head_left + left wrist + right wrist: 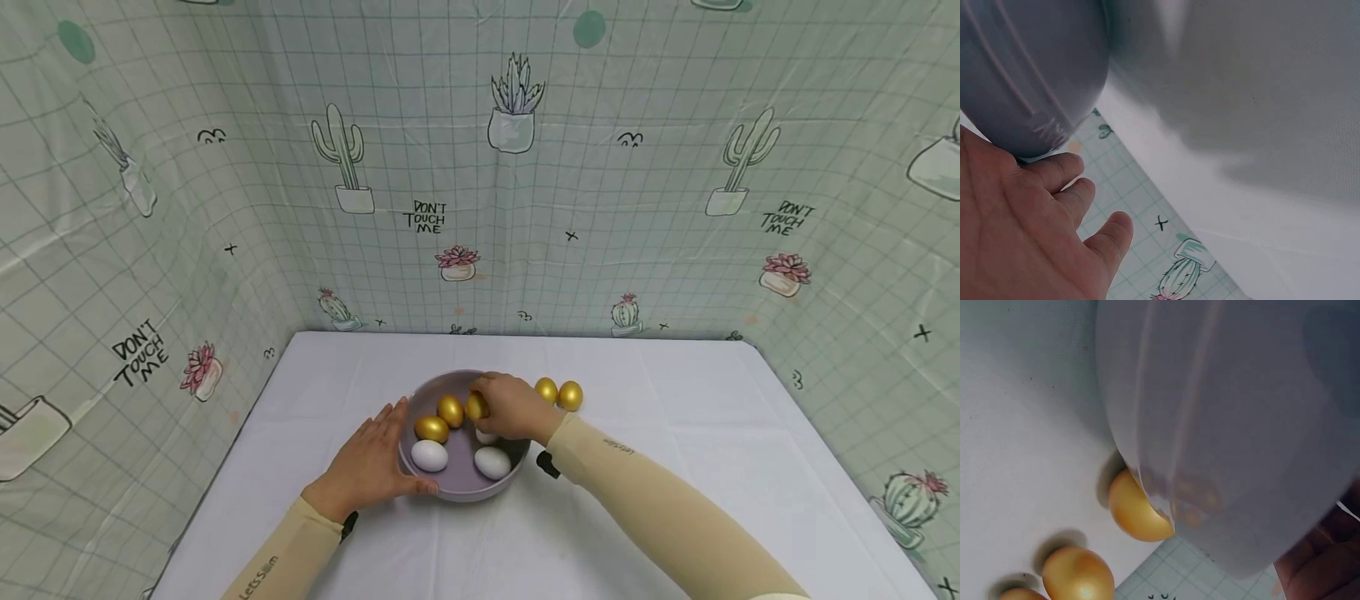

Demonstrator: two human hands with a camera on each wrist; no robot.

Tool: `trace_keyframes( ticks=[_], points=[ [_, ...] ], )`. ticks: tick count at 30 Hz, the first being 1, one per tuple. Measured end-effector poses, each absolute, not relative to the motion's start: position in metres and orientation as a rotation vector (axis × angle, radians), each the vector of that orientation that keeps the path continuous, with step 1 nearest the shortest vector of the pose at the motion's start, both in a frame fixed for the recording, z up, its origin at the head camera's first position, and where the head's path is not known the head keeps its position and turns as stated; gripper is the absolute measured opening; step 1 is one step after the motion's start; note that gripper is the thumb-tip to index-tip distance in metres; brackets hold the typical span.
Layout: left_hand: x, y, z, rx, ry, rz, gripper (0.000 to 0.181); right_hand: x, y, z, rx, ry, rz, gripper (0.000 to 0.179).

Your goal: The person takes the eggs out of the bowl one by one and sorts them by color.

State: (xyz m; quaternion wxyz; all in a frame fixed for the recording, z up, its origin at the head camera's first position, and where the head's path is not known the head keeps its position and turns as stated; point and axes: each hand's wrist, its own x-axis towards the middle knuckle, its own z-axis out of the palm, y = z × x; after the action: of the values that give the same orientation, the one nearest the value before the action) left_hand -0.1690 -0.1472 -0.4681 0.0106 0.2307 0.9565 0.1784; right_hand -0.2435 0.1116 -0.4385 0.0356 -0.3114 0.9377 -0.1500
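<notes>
A mauve bowl point(461, 483) holds golden eggs and white eggs. My right hand point(513, 407) reaches over its right rim and grips a golden egg point(476, 406) inside. Left of that lie two more golden eggs, an upright-looking one point(450, 411) and a sideways one point(431, 429). Nearer me are a white egg point(430, 456) at the left and another white egg point(492, 462) at the right; a third, partly covered white egg point(486, 437) shows below my right hand. My left hand point(372, 457) rests against the bowl's left side, fingers extended, thumb at the near rim.
Outside the bowl on the white tablecloth point(660, 417), golden eggs lie to the right, among them one golden egg point(546, 390) beside another point(571, 396). The right wrist view shows a golden egg point(1138, 509) close against the bowl's wall. Patterned cloth walls point(600, 183) enclose the table.
</notes>
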Motion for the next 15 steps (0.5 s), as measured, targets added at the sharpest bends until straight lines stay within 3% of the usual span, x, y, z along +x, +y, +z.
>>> trace_keyframes(
  ticks=[15],
  points=[
    [-0.1692, -0.1470, -0.4686, 0.703, 2.975, 0.559, 0.132, -0.2466, 0.1171, -0.4330, -0.981, 2.896, -0.522, 0.050]
  ],
)
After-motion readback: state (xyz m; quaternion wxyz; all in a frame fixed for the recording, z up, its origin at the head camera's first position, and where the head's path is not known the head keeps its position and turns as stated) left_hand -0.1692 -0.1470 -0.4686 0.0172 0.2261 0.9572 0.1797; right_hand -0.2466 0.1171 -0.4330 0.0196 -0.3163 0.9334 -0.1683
